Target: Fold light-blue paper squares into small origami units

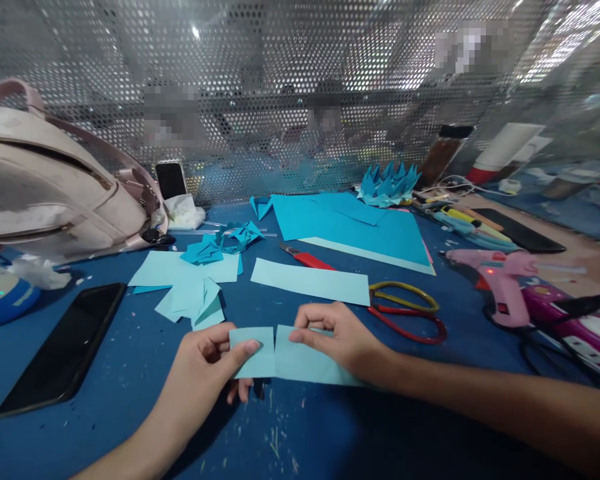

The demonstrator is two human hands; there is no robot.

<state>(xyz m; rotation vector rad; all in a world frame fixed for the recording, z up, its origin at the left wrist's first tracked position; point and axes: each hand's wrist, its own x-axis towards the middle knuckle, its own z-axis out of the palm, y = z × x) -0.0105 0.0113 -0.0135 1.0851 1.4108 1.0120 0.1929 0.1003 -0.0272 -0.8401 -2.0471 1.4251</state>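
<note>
A perforated metal screen (260, 60) rises behind a blue worktop (310, 440). A pale bag (55, 180) fills the far left corner, its contents hidden. Blue sheets (325, 217) lie along the far edge; a brown bottle (443, 160) stands toward the far right corner, its contents unclear. A pink glue gun (500, 273) rests near the right edge. Toward the near edge, the left hand (215, 360) and right hand (340, 337) each pinch one pale blue strip (300, 363), with a slit between them.
</note>
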